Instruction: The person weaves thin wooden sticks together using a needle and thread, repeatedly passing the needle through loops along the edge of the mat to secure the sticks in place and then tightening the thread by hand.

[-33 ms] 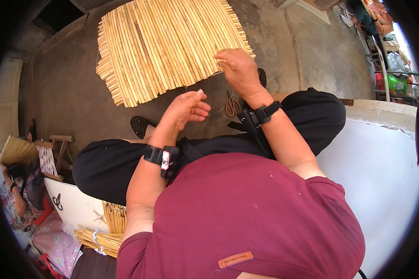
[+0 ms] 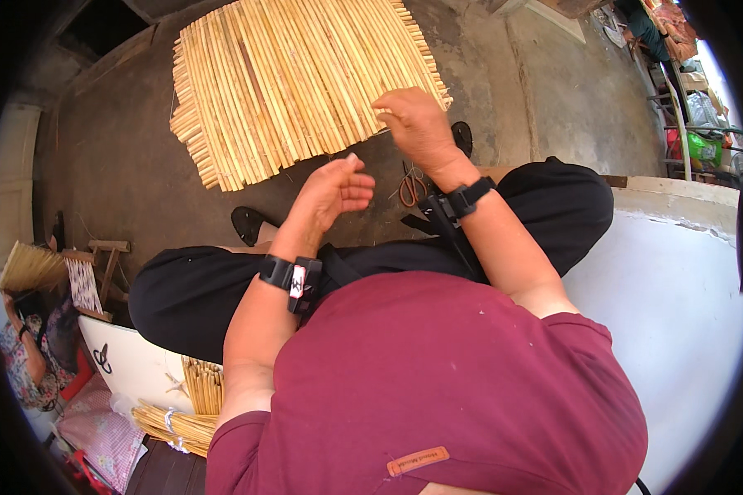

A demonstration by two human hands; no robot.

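Note:
A mat of pale yellow sticks or reeds [image 2: 297,82], laid side by side and bound in rows, lies in front of me. My left hand [image 2: 332,194] hovers just below its near edge, thumb and forefinger together and the other fingers loosely bent. Over the mat's near right corner is my right hand [image 2: 421,132], its thumb and fingertips brought close in a pinch. Whatever either pinch holds is too small to make out. Scissors with orange handles [image 2: 411,188] are below my right hand, between my legs.
Dark shoes [image 2: 248,224] show below the mat. At lower left, a bundle of thin sticks [image 2: 173,427] lies near black scissors [image 2: 101,357] on a white surface. Another person [image 2: 33,355] sits at far left by a small wooden frame [image 2: 87,280]. A white surface [image 2: 660,330] is on my right.
My right hand has shifted slightly left, toward the mat's near edge. The left hand has moved only a little. The mat stays where it was.

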